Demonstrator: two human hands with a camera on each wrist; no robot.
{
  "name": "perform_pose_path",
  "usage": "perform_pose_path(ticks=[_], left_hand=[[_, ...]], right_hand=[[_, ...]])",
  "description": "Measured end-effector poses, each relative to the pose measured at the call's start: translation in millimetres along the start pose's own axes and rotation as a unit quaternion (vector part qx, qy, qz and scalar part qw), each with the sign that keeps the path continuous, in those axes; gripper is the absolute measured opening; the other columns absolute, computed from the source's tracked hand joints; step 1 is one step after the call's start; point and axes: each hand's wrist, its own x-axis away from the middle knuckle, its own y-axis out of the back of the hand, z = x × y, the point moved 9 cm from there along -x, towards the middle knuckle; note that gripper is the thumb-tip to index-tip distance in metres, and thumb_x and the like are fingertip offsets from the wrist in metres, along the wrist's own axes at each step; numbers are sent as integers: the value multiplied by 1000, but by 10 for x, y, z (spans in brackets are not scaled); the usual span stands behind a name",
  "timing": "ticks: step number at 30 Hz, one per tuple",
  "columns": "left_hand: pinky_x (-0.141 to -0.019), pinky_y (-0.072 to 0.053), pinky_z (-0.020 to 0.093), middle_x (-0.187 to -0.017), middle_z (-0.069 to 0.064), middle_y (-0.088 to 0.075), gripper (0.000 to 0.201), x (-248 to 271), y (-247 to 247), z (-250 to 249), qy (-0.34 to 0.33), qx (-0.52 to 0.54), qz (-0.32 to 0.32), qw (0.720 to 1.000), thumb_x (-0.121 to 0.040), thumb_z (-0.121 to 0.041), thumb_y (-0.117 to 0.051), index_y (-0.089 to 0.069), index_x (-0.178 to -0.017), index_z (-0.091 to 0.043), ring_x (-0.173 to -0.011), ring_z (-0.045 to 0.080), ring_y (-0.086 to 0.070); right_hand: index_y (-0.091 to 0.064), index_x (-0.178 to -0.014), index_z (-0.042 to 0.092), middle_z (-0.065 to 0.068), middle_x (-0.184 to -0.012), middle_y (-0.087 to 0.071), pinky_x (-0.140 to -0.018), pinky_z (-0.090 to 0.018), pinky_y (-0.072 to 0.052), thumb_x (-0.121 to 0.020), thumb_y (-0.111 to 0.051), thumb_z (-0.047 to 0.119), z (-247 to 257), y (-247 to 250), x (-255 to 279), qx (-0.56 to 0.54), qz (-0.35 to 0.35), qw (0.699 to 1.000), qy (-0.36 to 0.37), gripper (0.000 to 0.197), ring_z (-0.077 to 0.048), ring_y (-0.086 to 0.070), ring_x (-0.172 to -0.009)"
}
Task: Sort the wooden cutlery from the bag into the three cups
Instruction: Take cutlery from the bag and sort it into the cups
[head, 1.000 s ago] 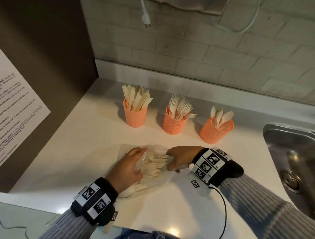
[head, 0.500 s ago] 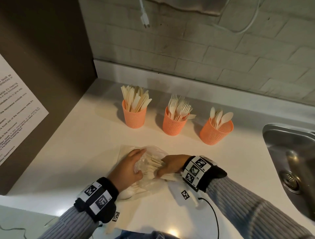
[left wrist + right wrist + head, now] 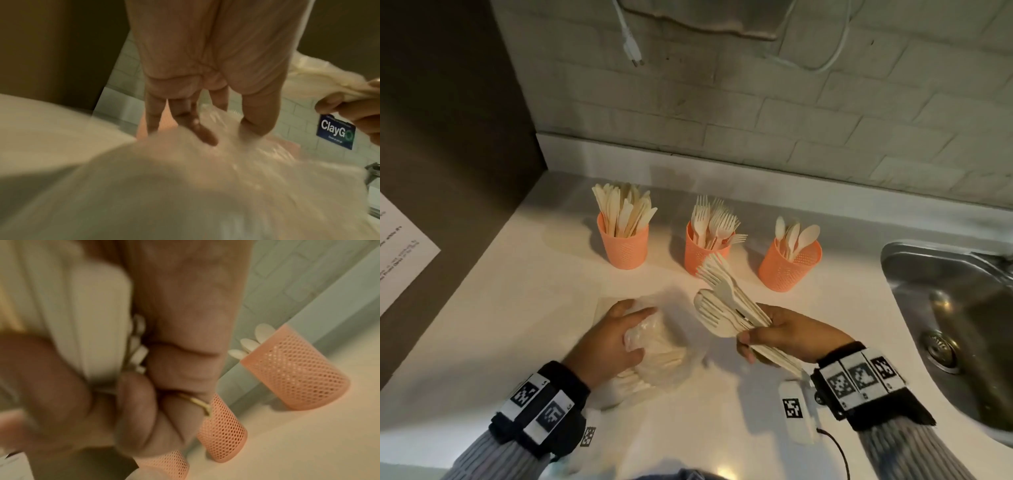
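Observation:
Three orange mesh cups stand in a row at the back: the knife cup, the fork cup and the spoon cup. My right hand grips a bundle of wooden cutlery by the handles, above the counter, heads pointing toward the fork cup. The right wrist view shows that bundle in my curled fingers, with the spoon cup beyond. My left hand presses on the clear plastic bag, fingers straight on the bag. More cutlery shows inside the bag.
A steel sink lies at the right. A brown panel with a paper sheet closes the left side. A plug hangs on the brick wall. A white tagged device lies by my right wrist.
My right hand has drawn a bundle of cutlery out of the bag and lifted it to the right. My left hand has stayed on the bag.

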Motion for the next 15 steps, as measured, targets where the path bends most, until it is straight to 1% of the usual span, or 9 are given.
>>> perform_pose_path(ticks=[1, 2, 3, 5, 7, 8, 10, 12, 15], left_hand=[[-98, -32, 19, -134, -14, -29, 72, 1, 45, -57, -6, -7, -2, 1000, -72, -19, -73, -38, -109, -69, -121, 6, -40], [-98, -32, 20, -132, -17, -28, 67, -6, 106, -127, -10, -9, -12, 1000, -71, -24, -75, -40, -104, -71, -119, 4, -39], [-99, -32, 21, -131, -17, -29, 59, -17, 179, -213, -15, -6, -28, 999, -71, -28, -75, -45, -103, -67, -117, 2, -38], [-96, -33, 18, -125, -16, -37, 41, -57, 324, -418, -26, 11, -68, 997, -73, -30, -73, -55, -103, -51, -110, 0, -44], [-84, -39, 9, -111, -14, -52, 23, -111, 384, -620, -27, 70, -90, 993, -75, -27, -71, -64, -95, -37, -93, 0, -54], [-77, -42, 8, -102, -12, -58, 17, -149, 353, -713, -19, 114, -83, 990, -76, -25, -71, -67, -91, -32, -84, 1, -57], [-67, -46, 14, -84, -8, -66, 14, -237, 181, -893, 9, 211, -33, 977, -78, -20, -69, -70, -92, -25, -68, 1, -58], [-63, -49, 19, -74, -8, -68, 15, -327, -17, -1057, 24, 284, 10, 958, -80, -16, -67, -71, -94, -19, -64, 3, -58], [-62, -54, 22, -60, -8, -68, 8, -446, -90, -1143, 41, 329, -29, 943, -78, -12, -67, -72, -84, -14, -60, 7, -61]], right_hand=[[-51, -84, 17, 2, -63, -59, -46, -19, -40, -87, -52, 17, -3, 24, 0, -25, -20, 999, 15, 3, -9, -48, -46], [-50, -83, 15, 1, -63, -58, -46, -20, -41, -87, -52, 17, -21, 47, -13, -49, -40, 998, 28, 5, -11, -48, -47], [-50, -81, 13, -1, -63, -57, -47, -20, -42, -87, -52, 17, -40, 59, -28, -74, -61, 995, 38, 7, -12, -48, -47], [-51, -79, 11, -2, -62, -56, -49, -21, -43, -85, -54, 17, -78, 81, -56, -126, -101, 985, 58, 9, -13, -49, -49], [-52, -79, 11, -1, -62, -57, -51, -21, -44, -84, -56, 17, -92, 88, -77, -167, -136, 973, 80, 9, -14, -50, -50], [-52, -80, 10, -2, -61, -57, -51, -20, -44, -85, -56, 15, -77, 96, -78, -174, -152, 969, 91, 8, -14, -51, -50], [-50, -84, 7, -4, -63, -56, -49, -15, -42, -90, -54, 9, -38, 96, -81, -171, -169, 964, 112, 7, -14, -53, -47], [-51, -89, 7, -8, -65, -56, -45, -15, -42, -90, -55, 10, -2, 92, -86, -173, -175, 961, 125, 5, -17, -55, -45], [-54, -92, 10, -10, -65, -57, -46, -22, -45, -91, -56, 10, 13, 115, -105, -166, -189, 958, 135, 2, -20, -54, -45]])
